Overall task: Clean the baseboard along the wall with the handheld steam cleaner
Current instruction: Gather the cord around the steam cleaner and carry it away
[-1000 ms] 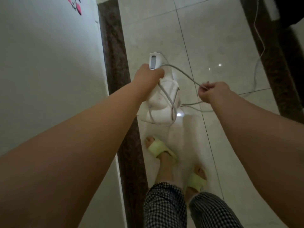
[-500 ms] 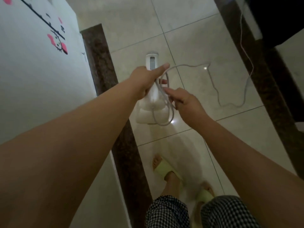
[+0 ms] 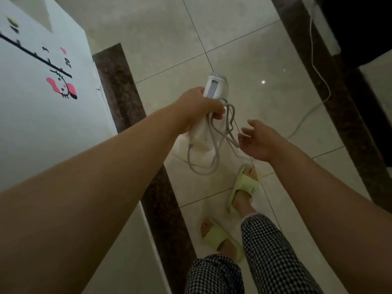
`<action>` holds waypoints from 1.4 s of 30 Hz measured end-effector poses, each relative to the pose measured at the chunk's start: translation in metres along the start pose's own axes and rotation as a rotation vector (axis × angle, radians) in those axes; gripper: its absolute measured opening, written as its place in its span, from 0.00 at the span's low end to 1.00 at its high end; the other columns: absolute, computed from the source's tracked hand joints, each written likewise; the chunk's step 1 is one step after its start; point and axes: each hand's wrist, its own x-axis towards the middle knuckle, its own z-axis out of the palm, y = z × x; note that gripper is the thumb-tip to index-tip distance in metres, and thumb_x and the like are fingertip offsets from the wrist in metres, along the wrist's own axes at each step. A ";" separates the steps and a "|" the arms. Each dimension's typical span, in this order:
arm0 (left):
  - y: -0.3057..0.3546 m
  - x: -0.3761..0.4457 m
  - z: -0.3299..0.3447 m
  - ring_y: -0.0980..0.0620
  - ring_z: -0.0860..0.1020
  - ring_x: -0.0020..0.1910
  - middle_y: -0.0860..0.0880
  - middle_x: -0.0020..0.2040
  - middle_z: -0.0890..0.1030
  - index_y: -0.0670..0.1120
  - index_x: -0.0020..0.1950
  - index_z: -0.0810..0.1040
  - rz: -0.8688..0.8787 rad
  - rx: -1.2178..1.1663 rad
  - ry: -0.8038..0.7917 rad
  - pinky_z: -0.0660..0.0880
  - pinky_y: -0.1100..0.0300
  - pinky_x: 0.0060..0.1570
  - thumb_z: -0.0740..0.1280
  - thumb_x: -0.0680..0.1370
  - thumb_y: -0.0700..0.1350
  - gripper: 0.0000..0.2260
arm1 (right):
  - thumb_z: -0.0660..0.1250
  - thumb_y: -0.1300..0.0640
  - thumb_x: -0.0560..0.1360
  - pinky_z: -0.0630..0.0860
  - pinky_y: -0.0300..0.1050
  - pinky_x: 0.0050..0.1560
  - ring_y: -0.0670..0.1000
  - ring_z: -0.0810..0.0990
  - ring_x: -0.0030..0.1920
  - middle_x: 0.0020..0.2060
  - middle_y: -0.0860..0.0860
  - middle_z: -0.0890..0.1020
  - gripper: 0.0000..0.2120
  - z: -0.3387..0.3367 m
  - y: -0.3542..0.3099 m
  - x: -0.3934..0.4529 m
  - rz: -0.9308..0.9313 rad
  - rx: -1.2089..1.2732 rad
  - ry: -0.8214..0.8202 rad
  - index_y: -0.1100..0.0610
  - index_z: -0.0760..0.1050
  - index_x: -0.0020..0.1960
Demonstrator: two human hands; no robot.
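Observation:
My left hand (image 3: pixel 197 109) grips the handle of a white handheld steam cleaner (image 3: pixel 212 91) held above the floor, its body hanging down toward my feet. Loops of its grey cord (image 3: pixel 214 149) dangle beside and below it. My right hand (image 3: pixel 256 141) hovers just right of the loops, fingers relaxed and spread, fingertips near the cord but holding nothing that I can see. The dark brown baseboard (image 3: pixel 118 85) runs along the foot of the white wall (image 3: pixel 42 124) to the left of the cleaner.
The cord trails right across the pale tiled floor (image 3: pixel 244 49) toward a second dark baseboard (image 3: pixel 347 124) and up a white cable (image 3: pixel 316 66). My feet in yellow-green slippers (image 3: pixel 244 187) stand below the cleaner. The wall bears a pink sticker (image 3: pixel 63 90).
My right hand has let go of the cord loops and drawn back to the right. The view has shifted, and the cleaner now sits more to the right of the baseboard.

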 end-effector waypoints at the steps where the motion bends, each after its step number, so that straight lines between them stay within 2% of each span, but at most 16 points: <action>1: 0.007 0.002 -0.001 0.46 0.83 0.46 0.43 0.47 0.83 0.43 0.57 0.75 0.013 0.005 -0.014 0.80 0.49 0.50 0.74 0.69 0.42 0.18 | 0.63 0.43 0.77 0.72 0.41 0.35 0.51 0.73 0.38 0.45 0.55 0.75 0.20 0.002 -0.006 0.016 0.104 0.001 0.094 0.59 0.73 0.58; 3: 0.026 0.014 -0.009 0.44 0.83 0.49 0.42 0.49 0.83 0.43 0.56 0.76 0.022 0.050 -0.014 0.80 0.48 0.50 0.74 0.67 0.44 0.19 | 0.60 0.35 0.75 0.72 0.40 0.37 0.51 0.73 0.40 0.44 0.53 0.77 0.28 0.021 -0.027 0.040 0.252 0.003 0.083 0.60 0.74 0.57; 4: 0.033 0.019 -0.013 0.44 0.83 0.49 0.42 0.50 0.83 0.43 0.56 0.76 0.028 0.075 -0.008 0.80 0.48 0.51 0.74 0.68 0.44 0.19 | 0.61 0.37 0.75 0.72 0.39 0.37 0.50 0.72 0.37 0.39 0.53 0.76 0.25 0.033 -0.040 0.051 0.256 0.049 0.077 0.60 0.75 0.51; 7: 0.052 0.036 -0.030 0.46 0.82 0.46 0.44 0.46 0.83 0.44 0.53 0.77 0.020 0.129 0.006 0.80 0.52 0.46 0.73 0.70 0.43 0.13 | 0.62 0.59 0.78 0.67 0.34 0.26 0.47 0.67 0.26 0.28 0.51 0.69 0.12 0.058 -0.081 0.056 0.170 0.261 0.203 0.59 0.69 0.35; 10: 0.069 0.056 -0.050 0.49 0.81 0.41 0.47 0.42 0.82 0.44 0.51 0.78 -0.040 0.129 0.094 0.77 0.56 0.40 0.73 0.70 0.44 0.12 | 0.53 0.67 0.80 0.72 0.37 0.21 0.51 0.73 0.20 0.32 0.56 0.74 0.10 0.046 -0.129 0.052 0.009 0.862 0.318 0.64 0.72 0.46; 12: 0.078 0.072 -0.059 0.48 0.81 0.41 0.47 0.42 0.83 0.43 0.51 0.79 -0.095 0.062 0.158 0.78 0.55 0.40 0.73 0.70 0.44 0.13 | 0.50 0.65 0.81 0.71 0.34 0.21 0.49 0.72 0.21 0.35 0.56 0.75 0.11 0.028 -0.159 0.049 -0.127 0.969 0.351 0.63 0.71 0.49; 16: 0.095 0.102 -0.054 0.50 0.82 0.43 0.48 0.43 0.83 0.44 0.53 0.77 -0.097 -0.123 0.195 0.80 0.55 0.42 0.76 0.70 0.47 0.16 | 0.57 0.58 0.82 0.62 0.35 0.23 0.43 0.64 0.24 0.36 0.50 0.75 0.09 0.039 -0.200 0.032 -0.423 0.118 0.283 0.52 0.75 0.56; 19: 0.122 0.123 -0.048 0.51 0.83 0.42 0.48 0.43 0.84 0.46 0.49 0.77 -0.075 -0.244 0.222 0.80 0.56 0.42 0.76 0.70 0.55 0.17 | 0.55 0.63 0.81 0.69 0.32 0.33 0.39 0.70 0.31 0.39 0.45 0.79 0.19 0.072 -0.195 0.017 -0.786 -0.543 0.063 0.44 0.75 0.64; 22: 0.144 0.149 -0.056 0.47 0.84 0.43 0.45 0.44 0.84 0.42 0.48 0.79 -0.075 -0.302 0.221 0.81 0.51 0.47 0.78 0.67 0.58 0.22 | 0.56 0.66 0.81 0.75 0.33 0.53 0.36 0.79 0.49 0.54 0.43 0.81 0.25 0.092 -0.187 0.019 -0.873 -0.776 -0.113 0.40 0.72 0.68; 26: 0.159 0.186 -0.068 0.43 0.83 0.44 0.41 0.46 0.83 0.40 0.51 0.79 -0.056 -0.214 0.180 0.81 0.48 0.48 0.79 0.65 0.45 0.19 | 0.59 0.67 0.79 0.72 0.32 0.52 0.42 0.77 0.48 0.49 0.52 0.80 0.20 0.098 -0.213 0.027 -1.025 -0.940 -0.118 0.50 0.76 0.66; 28: 0.167 0.202 -0.076 0.44 0.81 0.44 0.42 0.46 0.80 0.42 0.49 0.77 -0.012 -0.156 0.207 0.81 0.50 0.46 0.76 0.62 0.43 0.18 | 0.60 0.67 0.79 0.73 0.33 0.54 0.42 0.77 0.51 0.51 0.51 0.79 0.17 0.098 -0.229 0.033 -0.906 -0.803 -0.169 0.52 0.80 0.60; 32: 0.190 0.222 -0.099 0.46 0.80 0.46 0.44 0.51 0.78 0.44 0.57 0.74 0.085 -0.008 0.120 0.81 0.50 0.47 0.76 0.68 0.41 0.20 | 0.62 0.56 0.79 0.75 0.41 0.47 0.50 0.75 0.43 0.42 0.55 0.78 0.09 0.118 -0.288 0.064 -0.509 0.078 0.095 0.62 0.75 0.53; 35: 0.203 0.231 -0.123 0.46 0.80 0.46 0.45 0.48 0.79 0.45 0.55 0.74 0.133 0.098 0.056 0.80 0.50 0.47 0.76 0.67 0.41 0.20 | 0.62 0.36 0.75 0.77 0.44 0.54 0.52 0.79 0.50 0.49 0.58 0.79 0.32 0.146 -0.337 0.105 -0.109 0.182 -0.059 0.66 0.70 0.58; 36: 0.208 0.236 -0.135 0.45 0.80 0.46 0.45 0.48 0.79 0.45 0.55 0.75 0.136 0.126 0.026 0.80 0.49 0.47 0.76 0.66 0.41 0.20 | 0.64 0.36 0.74 0.79 0.44 0.51 0.52 0.80 0.48 0.46 0.57 0.79 0.32 0.162 -0.349 0.121 -0.050 0.166 -0.093 0.65 0.71 0.58; 39: 0.215 0.252 -0.172 0.46 0.81 0.46 0.45 0.48 0.81 0.44 0.55 0.76 0.135 0.189 -0.027 0.80 0.51 0.47 0.76 0.66 0.40 0.19 | 0.69 0.54 0.76 0.74 0.38 0.34 0.47 0.75 0.30 0.31 0.52 0.75 0.11 0.204 -0.375 0.145 0.033 0.185 0.036 0.61 0.73 0.45; 42: 0.216 0.267 -0.199 0.50 0.82 0.40 0.45 0.45 0.81 0.42 0.54 0.76 0.095 0.105 -0.025 0.81 0.55 0.44 0.76 0.69 0.38 0.17 | 0.60 0.66 0.78 0.71 0.38 0.30 0.48 0.72 0.27 0.31 0.53 0.75 0.08 0.205 -0.400 0.152 0.003 0.570 0.167 0.64 0.70 0.40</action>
